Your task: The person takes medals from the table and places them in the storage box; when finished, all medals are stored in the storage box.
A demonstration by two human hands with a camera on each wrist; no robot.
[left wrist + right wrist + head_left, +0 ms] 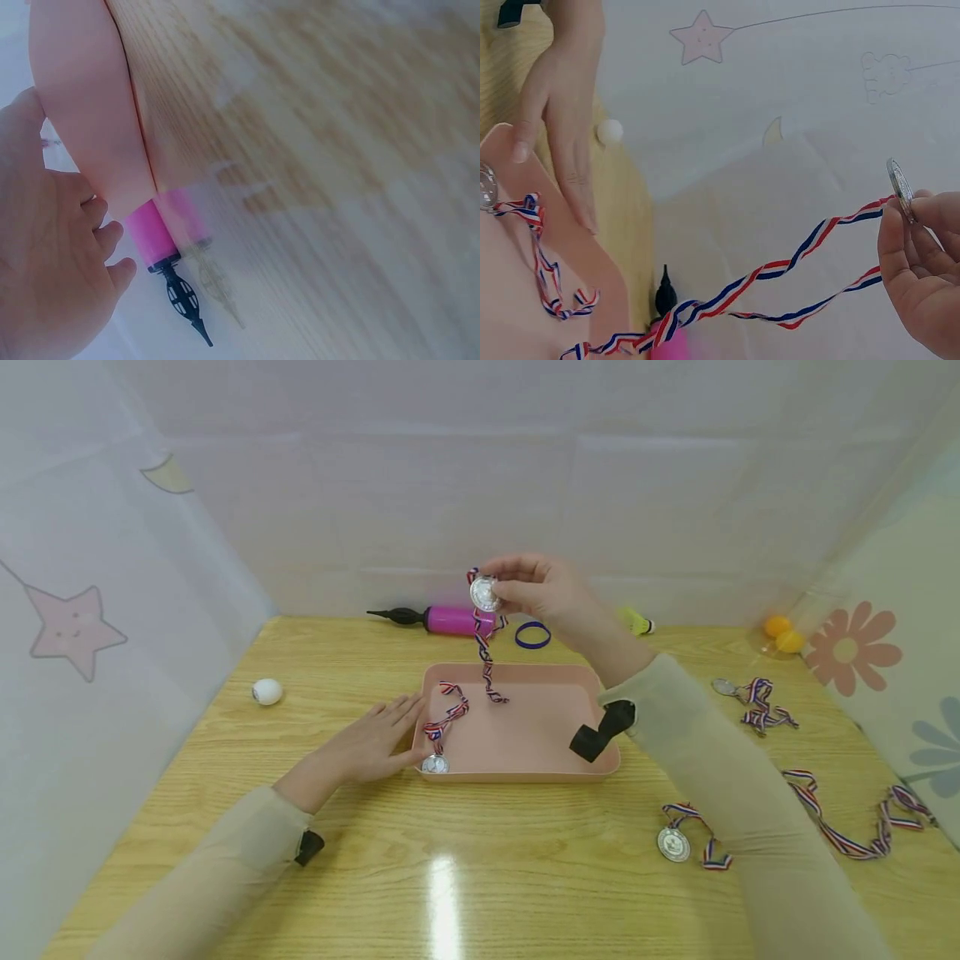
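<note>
Raised above the back of a pink tray (525, 772), my right hand (536, 589) pinches a silver medal (485, 594) between thumb and fingers. Its red, white and blue ribbon (754, 279) dangles down, the lower end hanging over the tray. My left hand (378, 739) rests with fairly straight fingers against the tray's left side; the left wrist view shows fingers along the outer wall (94, 112). Inside the tray, at its front left corner, lies another silver medal (435, 764) with its striped ribbon (450, 718) stretched toward the back.
Behind the tray are a magenta hand pump (450, 620), a blue wristband (532, 635) and a yellow shuttlecock (636, 621). A white ball (267, 692) sits left. To the right lie medals (673, 844) (724, 687), a ribbon (847, 843) and orange balls (778, 627).
</note>
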